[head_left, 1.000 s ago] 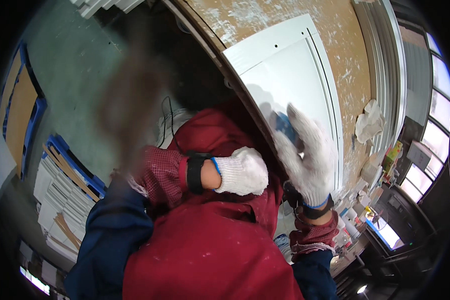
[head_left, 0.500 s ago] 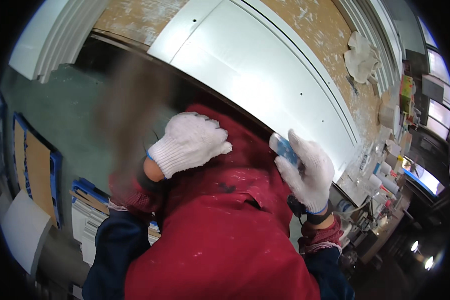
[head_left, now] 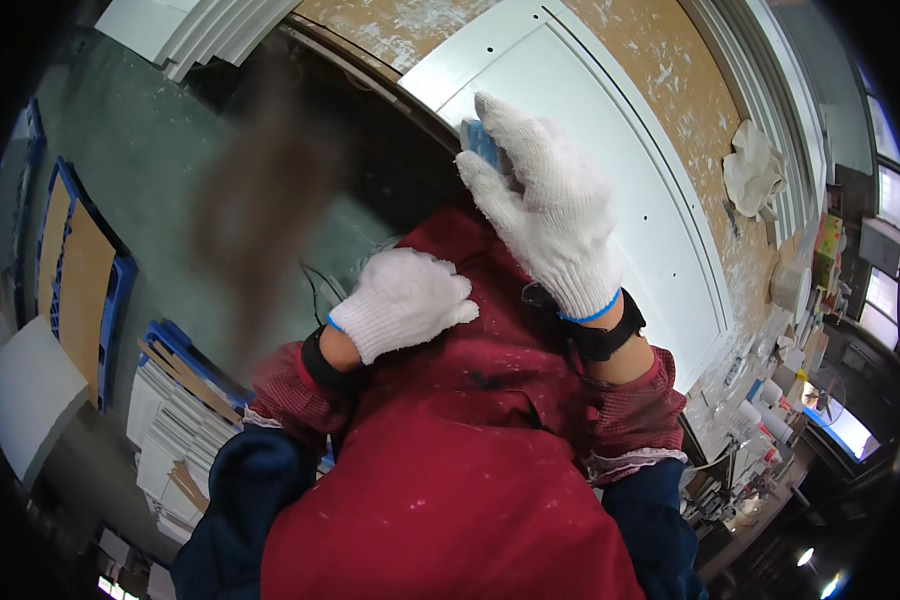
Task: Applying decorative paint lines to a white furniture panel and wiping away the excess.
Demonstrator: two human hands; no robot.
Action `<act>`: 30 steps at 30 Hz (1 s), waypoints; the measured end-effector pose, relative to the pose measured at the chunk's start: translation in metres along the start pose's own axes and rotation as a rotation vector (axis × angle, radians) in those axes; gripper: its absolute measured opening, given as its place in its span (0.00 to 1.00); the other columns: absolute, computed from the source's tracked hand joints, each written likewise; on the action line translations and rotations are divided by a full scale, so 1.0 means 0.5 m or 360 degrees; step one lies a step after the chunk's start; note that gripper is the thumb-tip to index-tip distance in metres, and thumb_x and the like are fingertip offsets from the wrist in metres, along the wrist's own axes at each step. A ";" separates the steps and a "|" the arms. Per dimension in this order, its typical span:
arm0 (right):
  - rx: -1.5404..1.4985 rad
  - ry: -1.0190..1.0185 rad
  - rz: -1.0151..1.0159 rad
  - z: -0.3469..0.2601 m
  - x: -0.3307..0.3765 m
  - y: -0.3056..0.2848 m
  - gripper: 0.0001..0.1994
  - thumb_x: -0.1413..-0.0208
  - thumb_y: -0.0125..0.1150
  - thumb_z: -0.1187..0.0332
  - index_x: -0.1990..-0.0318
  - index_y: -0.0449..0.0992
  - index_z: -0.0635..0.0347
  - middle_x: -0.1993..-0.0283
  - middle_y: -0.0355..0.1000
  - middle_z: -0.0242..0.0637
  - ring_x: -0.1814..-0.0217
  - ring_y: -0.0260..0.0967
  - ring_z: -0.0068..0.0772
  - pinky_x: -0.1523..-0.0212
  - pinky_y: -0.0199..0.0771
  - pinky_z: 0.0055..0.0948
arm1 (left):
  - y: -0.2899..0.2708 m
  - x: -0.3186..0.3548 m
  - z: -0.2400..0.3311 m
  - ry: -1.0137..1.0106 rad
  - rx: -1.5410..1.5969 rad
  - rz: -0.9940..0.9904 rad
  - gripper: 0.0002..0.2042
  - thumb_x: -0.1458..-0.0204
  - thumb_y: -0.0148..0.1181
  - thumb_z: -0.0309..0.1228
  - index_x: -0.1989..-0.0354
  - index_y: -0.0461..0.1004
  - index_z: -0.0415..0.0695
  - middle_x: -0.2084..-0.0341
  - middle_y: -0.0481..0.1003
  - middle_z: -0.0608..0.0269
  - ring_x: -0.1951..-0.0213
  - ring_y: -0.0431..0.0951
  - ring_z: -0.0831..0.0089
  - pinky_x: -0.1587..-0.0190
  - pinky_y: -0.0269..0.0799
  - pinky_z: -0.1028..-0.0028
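Observation:
A long white panel (head_left: 660, 250), with a groove along its border and several small dark holes, lies on a paint-marked brown tabletop. My gloved right hand (head_left: 550, 190) is over its near edge, toward the panel's left end. Between thumb and fingers it grips a small blue block (head_left: 483, 143) with a pale end, most of it hidden by the glove. My left hand (head_left: 405, 303), also in a white knit glove, rests against my red apron (head_left: 450, 450). Its fingers are curled in, and nothing shows in them.
A crumpled off-white cloth (head_left: 755, 170) lies at the table's far right. White moulded strips (head_left: 220, 35) are stacked at the upper left. Boards on a blue-edged rack (head_left: 85, 270) stand on the left. A blurred brown shape (head_left: 270, 190) covers part of the floor.
My right hand has swept left and away along the panel's near edge with the blue block. The left hand stays at the apron, its fingers more curled. The view has turned slightly.

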State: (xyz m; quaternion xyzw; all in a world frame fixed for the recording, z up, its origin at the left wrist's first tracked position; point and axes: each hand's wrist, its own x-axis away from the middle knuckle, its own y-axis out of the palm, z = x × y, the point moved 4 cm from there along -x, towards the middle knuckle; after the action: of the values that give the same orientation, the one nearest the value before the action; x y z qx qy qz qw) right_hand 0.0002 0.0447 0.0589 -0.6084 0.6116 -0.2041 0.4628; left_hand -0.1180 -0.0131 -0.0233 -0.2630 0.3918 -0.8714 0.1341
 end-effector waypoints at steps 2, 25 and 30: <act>0.0015 -0.0040 -0.0025 -0.003 -0.008 0.012 0.21 0.54 0.68 0.69 0.49 0.74 0.57 0.72 0.71 0.37 0.75 0.68 0.30 0.73 0.69 0.27 | 0.003 -0.002 -0.007 -0.0006 0.0011 -0.0015 0.18 0.44 0.48 0.48 0.70 0.78 0.47 0.71 0.78 0.59 0.65 0.79 0.61 0.63 0.75 0.64; -0.1335 0.1629 0.0863 0.143 0.374 -0.205 0.16 0.48 0.56 0.78 0.50 0.69 0.68 0.45 0.66 0.48 0.73 0.66 0.24 0.74 0.70 0.23 | -0.045 -0.048 0.028 0.0157 0.0064 0.0178 0.11 0.50 0.57 0.42 0.70 0.76 0.48 0.76 0.75 0.59 0.69 0.76 0.58 0.66 0.71 0.63; -0.1159 0.1622 0.0897 0.146 0.451 -0.226 0.18 0.47 0.58 0.78 0.48 0.69 0.69 0.49 0.69 0.45 0.65 0.68 0.24 0.67 0.71 0.22 | -0.040 -0.060 0.076 0.0325 0.0052 0.0150 0.12 0.48 0.57 0.39 0.71 0.75 0.42 0.77 0.73 0.53 0.71 0.74 0.56 0.66 0.68 0.60</act>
State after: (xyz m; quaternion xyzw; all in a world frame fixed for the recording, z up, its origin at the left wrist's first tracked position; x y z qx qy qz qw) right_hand 0.1604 -0.1627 0.0432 -0.3708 0.9176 -0.1180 -0.0814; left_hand -0.0723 -0.0103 0.0021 -0.1519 0.4011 -0.8927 0.1386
